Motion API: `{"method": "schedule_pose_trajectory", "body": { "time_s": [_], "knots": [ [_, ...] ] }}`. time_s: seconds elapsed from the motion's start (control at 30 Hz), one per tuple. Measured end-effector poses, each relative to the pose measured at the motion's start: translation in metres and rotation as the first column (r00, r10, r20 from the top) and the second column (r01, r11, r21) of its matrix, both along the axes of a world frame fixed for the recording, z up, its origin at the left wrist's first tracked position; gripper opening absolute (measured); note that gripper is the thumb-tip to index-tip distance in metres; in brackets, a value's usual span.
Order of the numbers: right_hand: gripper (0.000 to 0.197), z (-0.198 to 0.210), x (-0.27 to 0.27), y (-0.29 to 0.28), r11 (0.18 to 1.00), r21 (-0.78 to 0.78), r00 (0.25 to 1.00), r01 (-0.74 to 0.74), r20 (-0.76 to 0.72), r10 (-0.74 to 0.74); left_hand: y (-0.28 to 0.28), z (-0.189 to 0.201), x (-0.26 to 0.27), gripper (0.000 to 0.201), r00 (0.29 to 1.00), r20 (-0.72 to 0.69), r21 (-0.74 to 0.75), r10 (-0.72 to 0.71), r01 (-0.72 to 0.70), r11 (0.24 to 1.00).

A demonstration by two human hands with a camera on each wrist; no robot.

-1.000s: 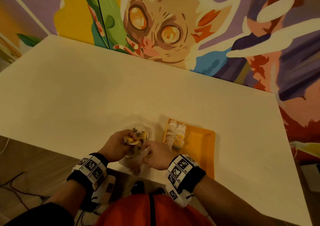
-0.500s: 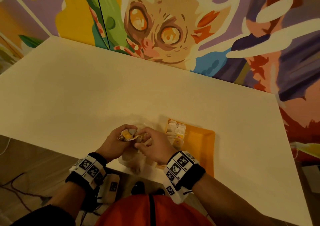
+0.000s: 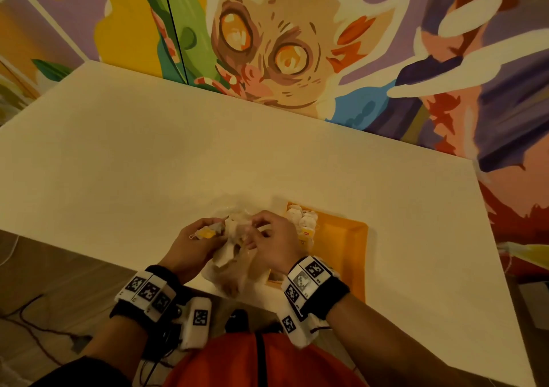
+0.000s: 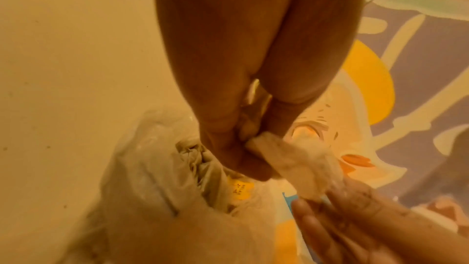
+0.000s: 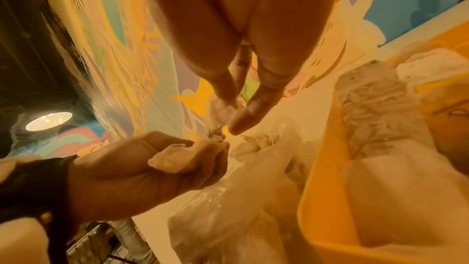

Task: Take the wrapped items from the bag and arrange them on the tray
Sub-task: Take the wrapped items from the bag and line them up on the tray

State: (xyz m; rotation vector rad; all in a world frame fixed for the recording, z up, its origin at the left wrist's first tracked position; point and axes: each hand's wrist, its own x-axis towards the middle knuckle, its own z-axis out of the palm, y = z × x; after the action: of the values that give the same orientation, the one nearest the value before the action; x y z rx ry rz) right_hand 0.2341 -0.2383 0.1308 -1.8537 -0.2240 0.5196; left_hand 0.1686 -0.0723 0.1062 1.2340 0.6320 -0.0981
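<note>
A clear plastic bag (image 3: 228, 270) lies at the table's front edge, with a yellow-tagged wrapped item (image 4: 240, 188) showing in its mouth. My left hand (image 3: 193, 242) is held above it and grips a small bunch of white wrapped items (image 5: 182, 158) with a yellow tag (image 3: 206, 233). My right hand (image 3: 273, 238) meets it and pinches one white wrapped item (image 5: 220, 109) between thumb and fingers. That item (image 4: 291, 164) stretches between both hands. The orange tray (image 3: 341, 247) lies just right of the bag, with several wrapped items (image 3: 303, 220) in its far left corner.
The pale table (image 3: 148, 163) stretches far and left of the bag, up to a painted mural wall (image 3: 267, 45). The table's front edge runs just under my wrists. Cables lie on the floor (image 3: 44, 327) at lower left.
My right hand has risen from the bag to meet the left hand. Both hands now hold a white wrapped item between them above the bag.
</note>
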Motion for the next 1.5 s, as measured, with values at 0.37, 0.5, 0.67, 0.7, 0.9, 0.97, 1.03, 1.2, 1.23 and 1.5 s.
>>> {"method": "schedule_pose_trajectory", "body": {
  "time_s": [0.37, 0.5, 0.67, 0.7, 0.9, 0.97, 1.03, 1.2, 1.23, 1.5],
  "knots": [
    [0.005, 0.006, 0.000, -0.011, 1.000, 0.009, 1.000, 0.004, -0.019, -0.004, 0.003, 0.012, 0.007, 0.029, 0.995, -0.095, -0.428, 0.004, -0.044, 0.902],
    [0.013, 0.007, -0.001, -0.013, 0.998, 0.057, 0.999, 0.013, -0.039, -0.010, -0.003, 0.016, 0.002, 0.023, 0.982, 0.054, -0.376, -0.180, 0.187, 0.907],
    [0.016, 0.007, 0.002, -0.019, 0.997, 0.070, 0.999, 0.037, -0.037, -0.035, -0.008, 0.010, 0.001, 0.060, 0.975, -0.017, -0.140, -0.223, 0.218, 0.966],
    [0.016, 0.009, 0.002, -0.020, 0.997, 0.068, 0.999, 0.036, -0.038, -0.033, -0.011, 0.013, 0.001, 0.051, 0.982, -0.037, -0.104, -0.186, 0.181, 0.978],
    [0.019, 0.014, 0.005, -0.031, 0.998, 0.049, 1.000, -0.029, -0.001, 0.029, -0.017, 0.027, 0.006, 0.008, 0.990, -0.079, -0.092, -0.116, 0.108, 0.990],
    [0.022, 0.013, 0.006, -0.033, 0.998, 0.038, 0.998, -0.045, 0.040, 0.043, -0.018, 0.031, 0.006, 0.007, 0.995, -0.053, -0.071, -0.081, 0.077, 0.994],
    [0.026, 0.013, 0.006, -0.036, 0.996, 0.038, 0.994, -0.079, 0.078, 0.076, -0.018, 0.033, 0.007, 0.006, 0.999, -0.018, -0.065, -0.051, 0.050, 0.997],
    [0.013, 0.018, 0.004, -0.041, 0.986, 0.038, 0.983, -0.165, 0.094, 0.161, -0.020, 0.036, 0.012, 0.003, 0.999, -0.036, -0.099, -0.016, 0.012, 0.995],
    [0.017, 0.019, 0.002, -0.041, 0.984, 0.055, 0.983, -0.168, 0.078, 0.164, -0.021, 0.035, 0.013, 0.008, 0.999, -0.035, -0.095, -0.032, 0.028, 0.995],
    [0.014, 0.016, 0.003, -0.038, 0.986, -0.004, 0.973, -0.168, 0.157, 0.167, -0.027, 0.037, 0.016, 0.013, 0.977, 0.006, 0.067, -0.212, 0.211, 0.975]
  ]
}}
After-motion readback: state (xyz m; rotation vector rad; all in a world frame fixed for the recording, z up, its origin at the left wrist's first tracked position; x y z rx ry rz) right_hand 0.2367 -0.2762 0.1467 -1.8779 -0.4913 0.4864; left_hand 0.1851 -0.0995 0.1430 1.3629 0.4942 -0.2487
